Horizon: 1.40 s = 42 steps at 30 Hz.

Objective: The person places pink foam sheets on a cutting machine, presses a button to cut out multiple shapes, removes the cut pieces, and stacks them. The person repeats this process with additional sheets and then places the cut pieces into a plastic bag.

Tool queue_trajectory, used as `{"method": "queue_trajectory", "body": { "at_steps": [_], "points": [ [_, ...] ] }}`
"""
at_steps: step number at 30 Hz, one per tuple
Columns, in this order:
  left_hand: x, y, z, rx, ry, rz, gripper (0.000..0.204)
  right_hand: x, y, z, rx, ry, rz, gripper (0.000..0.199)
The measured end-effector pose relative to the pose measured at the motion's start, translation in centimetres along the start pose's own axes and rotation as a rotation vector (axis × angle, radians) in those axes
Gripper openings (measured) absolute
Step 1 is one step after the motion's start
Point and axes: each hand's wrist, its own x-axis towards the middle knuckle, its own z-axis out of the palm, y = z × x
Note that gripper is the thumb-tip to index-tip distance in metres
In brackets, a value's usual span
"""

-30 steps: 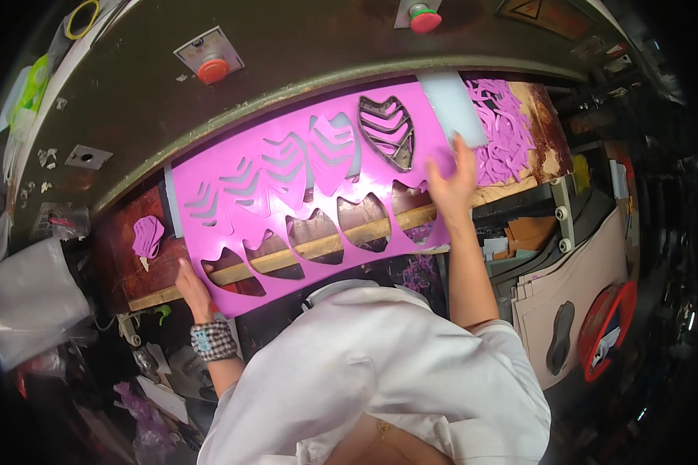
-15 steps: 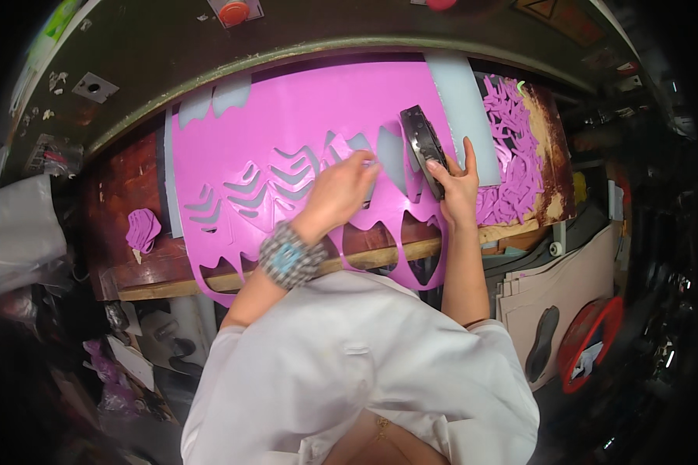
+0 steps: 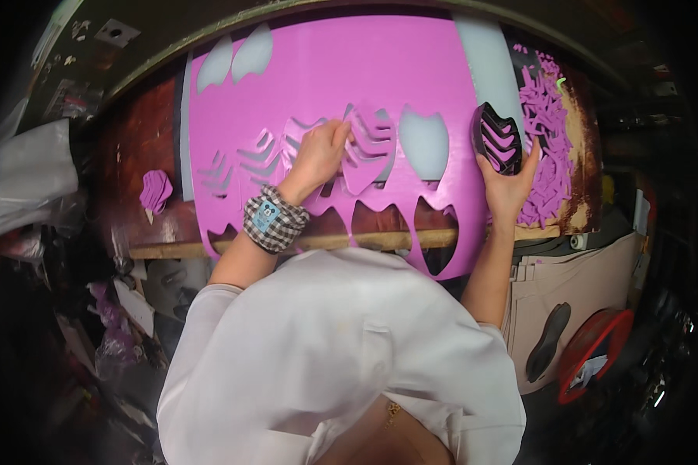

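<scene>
One counter (image 3: 120, 155) carries one big pink sheet (image 3: 364, 66), two leaf-shaped holes near its far left corner, over one pale board (image 3: 485, 66). One heap of pink scraps (image 3: 549, 139) lies at right. Of two hands, the right hand (image 3: 508, 186) curls, half open, around one black cutting die (image 3: 496, 142) by the sheet's right edge; the left hand (image 3: 318, 155) pinches one slit pink piece (image 3: 362, 172) mid-sheet. One small pink stack (image 3: 156, 188) sits left.

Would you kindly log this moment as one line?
left hand: pinching slotted purple piece; right hand: gripping black die; purple sheet: several cut-outs; purple scraps: heaped right
</scene>
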Motion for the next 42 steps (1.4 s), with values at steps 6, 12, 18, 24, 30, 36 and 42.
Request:
{"method": "queue_trajectory", "body": {
  "at_steps": [6, 12, 18, 24, 30, 36, 42],
  "points": [
    [-4.9, 1.6, -1.2, 0.369, 0.054, 0.421, 0.065, -0.9, 1.5, 0.9, -0.353, 0.000, -0.110, 0.086],
    [-5.1, 1.5, 4.0, 0.756, 0.016, 0.521, 0.058, -1.9, 1.2, 0.9, -0.507, 0.090, -0.201, 0.078],
    [-3.8, 1.3, 0.5, 0.344, -0.086, 0.468, 0.044, -5.4, -0.1, 0.5, -0.448, 0.077, -0.270, 0.061],
    [-5.9, 0.1, -3.7, 0.708, 0.201, 0.382, 0.050, -8.1, -3.5, 3.1, -0.335, 0.094, -0.366, 0.045],
    [-7.1, -2.0, -3.1, 0.636, 0.091, 0.377, 0.050, -11.2, -6.5, 8.8, -0.277, -0.302, -0.459, 0.047],
    [-8.3, -4.0, -9.9, 0.434, 0.408, 0.378, 0.048, -12.6, -5.6, 10.4, -0.375, -0.293, -0.427, 0.048],
    [-10.5, -7.0, -6.8, 0.714, 0.146, 0.321, 0.057, -12.9, -4.8, 11.1, -0.414, -0.242, -0.474, 0.045]
  ]
}}
